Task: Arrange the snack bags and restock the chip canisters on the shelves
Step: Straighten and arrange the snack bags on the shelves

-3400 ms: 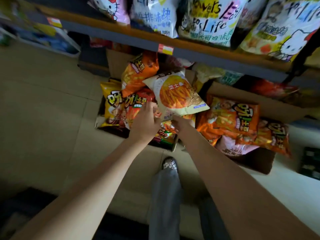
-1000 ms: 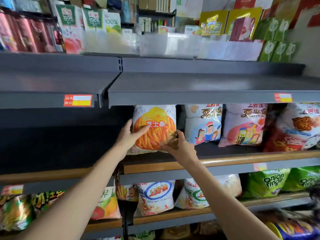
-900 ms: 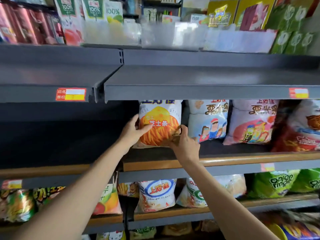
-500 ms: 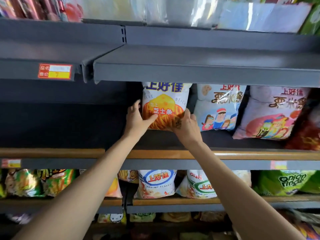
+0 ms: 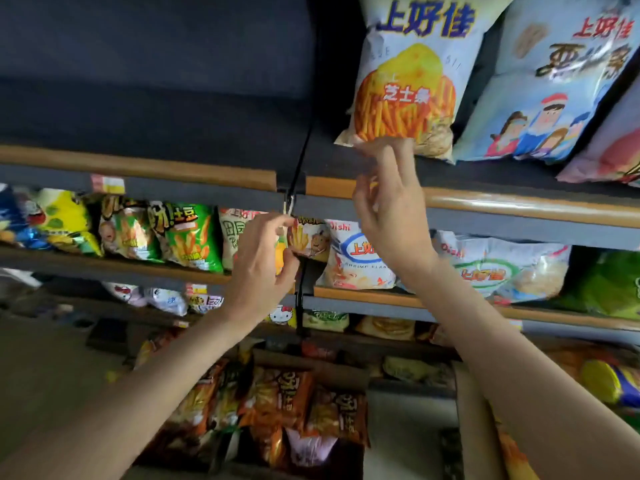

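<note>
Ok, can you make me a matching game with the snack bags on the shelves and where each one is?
Things:
1. white cheese-stick bag with orange sticks
2. pale blue bag with cartoon people
3. green bag with yellow sticks
4. orange crinkly bags

Places:
A. down in the box on the floor
B. lower shelf, left side
C. upper shelf, just above the right hand
D. upper shelf, further right

Pairs: 1-C, 2-D, 3-B, 4-A

Tiled floor (image 5: 41, 368), price label (image 5: 107, 184)
</note>
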A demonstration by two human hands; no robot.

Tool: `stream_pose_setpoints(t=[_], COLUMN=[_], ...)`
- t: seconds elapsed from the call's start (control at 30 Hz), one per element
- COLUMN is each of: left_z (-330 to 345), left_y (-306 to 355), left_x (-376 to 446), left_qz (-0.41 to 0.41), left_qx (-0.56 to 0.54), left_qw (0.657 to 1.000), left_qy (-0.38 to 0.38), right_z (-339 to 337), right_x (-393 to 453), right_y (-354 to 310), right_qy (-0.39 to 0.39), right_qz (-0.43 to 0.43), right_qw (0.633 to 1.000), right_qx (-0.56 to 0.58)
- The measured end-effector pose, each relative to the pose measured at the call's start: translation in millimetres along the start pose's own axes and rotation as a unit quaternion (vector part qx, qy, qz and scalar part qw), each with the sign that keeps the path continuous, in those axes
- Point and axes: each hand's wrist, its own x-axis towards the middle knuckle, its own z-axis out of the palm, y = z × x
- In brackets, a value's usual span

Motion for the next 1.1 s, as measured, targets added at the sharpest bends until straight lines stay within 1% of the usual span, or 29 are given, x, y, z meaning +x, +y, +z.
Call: stream_pose_setpoints(t=[0.1, 0.17, 0.27, 0.33, 0.4, 0.5, 0.53, 0.57, 0.6, 0.67, 0.73, 0.77, 0.83, 0.9, 1.0, 1.03, 1.1], left_z=[-12, -26, -55, -76, -96, -128, -136, -139, -141, -135, -122, -113, -86, -58, -20, -9, 9], left_y=[-46, -81, -139, -184, -234, -299, -317, -338, -355, -379, -394, -403, -427, -452, -483, -490, -500], left_x=[-48, -81, -129, -161, -200, -261, -279, -299, -315, -337, -354, -360, -373, -388, -410, -419, -442], left_qz=[-0.073, -0.109, -0.173, -0.244, -0.327, -0.451, -0.485, -0.504, -0.517, -0.546, -0.550, -0.539, -0.504, -0.492, -0.544, -0.548, -0.533], left_qx=[0.035, 0.073, 0.097, 0.099, 0.110, 0.095, 0.107, 0.113, 0.112, 0.102, 0.118, 0.131, 0.137, 0.120, 0.061, 0.056, 0.056], left_qw=[0.994, 0.985, 0.972, 0.956, 0.929, 0.878, 0.856, 0.841, 0.833, 0.815, 0.799, 0.795, 0.804, 0.807, 0.781, 0.781, 0.789], left_qy=[-0.073, -0.108, -0.124, -0.131, -0.135, -0.131, -0.147, -0.158, -0.159, -0.166, -0.213, -0.244, -0.285, -0.305, -0.300, -0.293, -0.300], right_z=[49, 87, 150, 196, 242, 305, 324, 342, 358, 387, 415, 430, 462, 499, 554, 570, 600], right_x=[-34, -58, -97, -127, -155, -201, -218, -234, -248, -275, -299, -313, -343, -378, -426, -439, -461], right_y=[-20, -31, -51, -65, -83, -106, -108, -109, -110, -109, -103, -97, -83, -70, -58, -58, -57], right_qy=[-0.103, -0.167, -0.264, -0.327, -0.413, -0.542, -0.571, -0.588, -0.602, -0.606, -0.613, -0.615, -0.609, -0.593, -0.550, -0.537, -0.506], right_qz=[-0.049, -0.052, 0.011, 0.058, 0.091, 0.130, 0.150, 0.175, 0.197, 0.248, 0.302, 0.324, 0.373, 0.428, 0.539, 0.568, 0.597], right_qw=[0.993, 0.985, 0.963, 0.940, 0.902, 0.823, 0.800, 0.783, 0.769, 0.752, 0.727, 0.716, 0.698, 0.681, 0.638, 0.623, 0.623], right_qx=[0.017, -0.006, -0.059, -0.075, -0.091, -0.106, -0.105, -0.098, -0.087, -0.075, -0.061, -0.058, -0.051, -0.043, -0.022, -0.018, -0.011])
